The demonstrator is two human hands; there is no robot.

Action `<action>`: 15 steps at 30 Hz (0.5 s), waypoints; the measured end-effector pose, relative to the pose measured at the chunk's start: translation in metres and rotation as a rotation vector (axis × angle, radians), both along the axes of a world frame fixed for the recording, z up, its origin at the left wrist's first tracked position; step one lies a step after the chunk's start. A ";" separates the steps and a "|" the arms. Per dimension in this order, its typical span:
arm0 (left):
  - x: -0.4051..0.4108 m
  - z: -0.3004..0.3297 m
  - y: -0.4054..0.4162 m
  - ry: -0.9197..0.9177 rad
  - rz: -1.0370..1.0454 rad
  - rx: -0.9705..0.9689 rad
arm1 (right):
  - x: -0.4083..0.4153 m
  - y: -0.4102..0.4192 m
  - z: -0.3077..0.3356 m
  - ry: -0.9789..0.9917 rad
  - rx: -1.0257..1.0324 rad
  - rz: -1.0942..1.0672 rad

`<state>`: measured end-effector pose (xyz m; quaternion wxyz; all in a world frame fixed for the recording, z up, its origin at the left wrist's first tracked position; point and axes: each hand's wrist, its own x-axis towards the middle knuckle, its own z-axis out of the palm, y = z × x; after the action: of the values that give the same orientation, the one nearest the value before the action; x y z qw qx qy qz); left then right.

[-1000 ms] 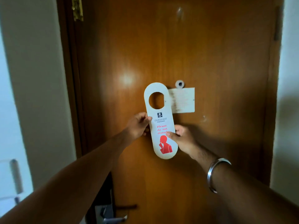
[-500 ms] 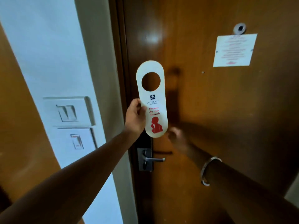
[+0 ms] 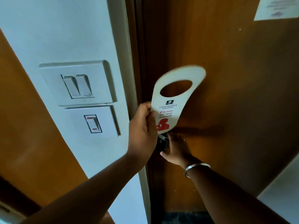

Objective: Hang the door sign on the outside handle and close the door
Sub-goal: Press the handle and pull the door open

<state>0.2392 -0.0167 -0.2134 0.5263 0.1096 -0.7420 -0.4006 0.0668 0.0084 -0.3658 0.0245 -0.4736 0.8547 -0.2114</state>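
Note:
A white door sign (image 3: 176, 94) with a round hole and red "Please do not disturb" print is held up in front of the brown wooden door (image 3: 234, 94). My left hand (image 3: 142, 130) grips the sign's lower left edge. Just below the sign, my right hand (image 3: 176, 149) is wrapped around the inside door handle (image 3: 162, 141); only a small metal and dark piece of that handle and its lock plate shows between my two hands. The door stands shut in its frame.
Two white switch plates (image 3: 77, 83) sit on the white wall strip left of the door frame. A paper notice (image 3: 276, 8) is stuck on the door at the top right. An orange-brown panel (image 3: 24, 126) lies further left.
My right hand let go of the sign and dropped onto the door handle. My left hand alone carried the sign down and closer to the handle. The view shifted left and nearer.

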 end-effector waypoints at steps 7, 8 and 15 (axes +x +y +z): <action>0.018 -0.013 0.000 0.000 -0.003 -0.003 | -0.002 0.008 -0.017 -0.081 0.136 0.067; 0.023 -0.015 0.000 -0.004 0.001 -0.003 | -0.001 0.012 -0.014 -0.071 0.149 0.080; 0.072 -0.042 0.007 -0.083 0.139 -0.057 | 0.017 0.051 0.011 -0.059 0.282 0.128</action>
<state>0.3108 -0.0096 -0.2551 0.5247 0.1622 -0.7648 -0.3367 0.0835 0.0597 -0.3549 0.1292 -0.5125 0.8429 -0.1010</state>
